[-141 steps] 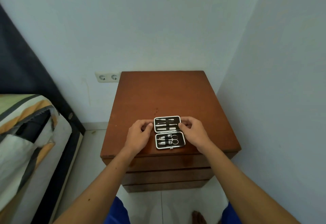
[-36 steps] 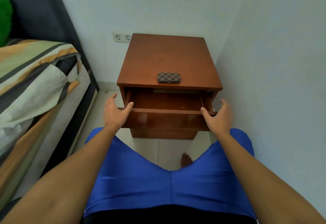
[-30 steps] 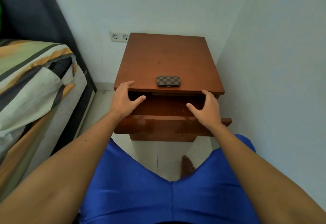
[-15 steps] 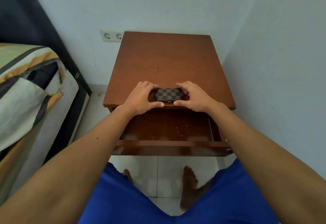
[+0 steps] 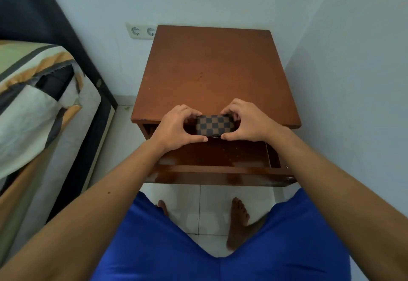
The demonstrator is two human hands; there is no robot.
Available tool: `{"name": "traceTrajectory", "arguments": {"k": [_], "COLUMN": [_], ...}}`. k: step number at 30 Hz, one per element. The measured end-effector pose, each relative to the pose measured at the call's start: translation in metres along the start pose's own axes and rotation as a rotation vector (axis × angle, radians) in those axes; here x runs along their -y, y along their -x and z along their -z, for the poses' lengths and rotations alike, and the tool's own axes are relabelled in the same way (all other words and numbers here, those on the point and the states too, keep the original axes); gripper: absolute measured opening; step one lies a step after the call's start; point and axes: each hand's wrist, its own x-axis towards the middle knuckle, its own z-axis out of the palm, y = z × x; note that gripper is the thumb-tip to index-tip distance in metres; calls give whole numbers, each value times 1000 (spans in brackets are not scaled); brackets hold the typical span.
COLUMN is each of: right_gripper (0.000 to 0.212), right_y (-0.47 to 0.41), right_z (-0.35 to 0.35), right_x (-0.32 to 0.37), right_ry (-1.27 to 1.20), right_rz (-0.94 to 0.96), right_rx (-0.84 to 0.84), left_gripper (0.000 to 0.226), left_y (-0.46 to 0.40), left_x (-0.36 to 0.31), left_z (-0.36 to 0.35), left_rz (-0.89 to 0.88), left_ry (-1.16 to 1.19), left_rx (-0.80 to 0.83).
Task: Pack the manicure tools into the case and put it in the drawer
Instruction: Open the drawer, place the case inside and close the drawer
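Since the frame half a second back, case point(image 5: 213, 125) has come off the tabletop point(image 5: 212, 68) front edge and now sits tilted, held between both hands at the lip, over the back part of the open drawer point(image 5: 220, 174); hands barely shifted otherwise. Compared with the oldest frame the case is now closed, checker cover showing, tools not visible. Left hand point(image 5: 176, 129) clamped on the case's left end, fingers curled over the far edge, thumb under the near edge pointing right. Right hand point(image 5: 247, 123) clamped on the right end the same way, thumb tip almost meeting the left thumb below the case. Case long side runs left-right, brown/dark checks facing the camera, small dark clasp or edge at the bottom middle, hard to tell which. Drawer pulled well out, glossy front panel nearest the person, inside floor bare wood with a few light specks. Whether the case touches the tabletop edge cannot tell, fingers hide it. Bed point(image 5: 37, 112) with striped bedding on the left, dark headboard behind it. Double wall socket point(image 5: 142, 31) just left of the tabletop's back corner. Person in blue shorts point(image 5: 220, 247), bare feet on white floor tiles point(image 5: 194, 203) under the drawer.
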Motion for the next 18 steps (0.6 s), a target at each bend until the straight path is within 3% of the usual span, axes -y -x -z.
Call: {"name": "traceTrajectory", "arguments": {"k": [5, 18], "right_gripper": [74, 84], "right_y": [38, 28], "right_z": [-28, -64], "right_x": [7, -20], "right_ry": [-18, -68], "right_rz": [68, -74], "right_rx": [-6, 101], "left_gripper": [72, 77], "left_y": [38, 7], "left_x": [-10, 4], "left_z": [-9, -33], "left_rz": [-63, 187], "left_ry": [-86, -84], "left_rx": [19, 394]}}
